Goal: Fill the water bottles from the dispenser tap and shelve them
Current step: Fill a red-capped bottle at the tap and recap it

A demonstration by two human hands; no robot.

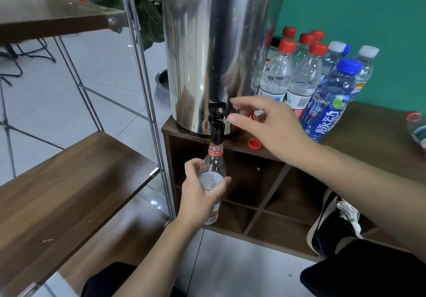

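Note:
A tall steel water dispenser [207,43] stands on a dark wooden cabinet [359,133], its black tap [216,124] over the front edge. My left hand [198,195] is wrapped around a clear uncapped bottle [213,172] with a red neck ring, mouth right under the tap. My right hand [265,126] hovers just right of the tap, fingers apart and holding nothing. A loose red cap [254,143] lies on the cabinet top below that hand.
Several capped bottles [306,71] with red, white and blue caps crowd the cabinet top right of the dispenser; another bottle [417,128] lies at the far right. A metal-framed rack with wooden shelves [69,186] stands on the left. My shoe [334,218] rests by the cabinet's cubbies.

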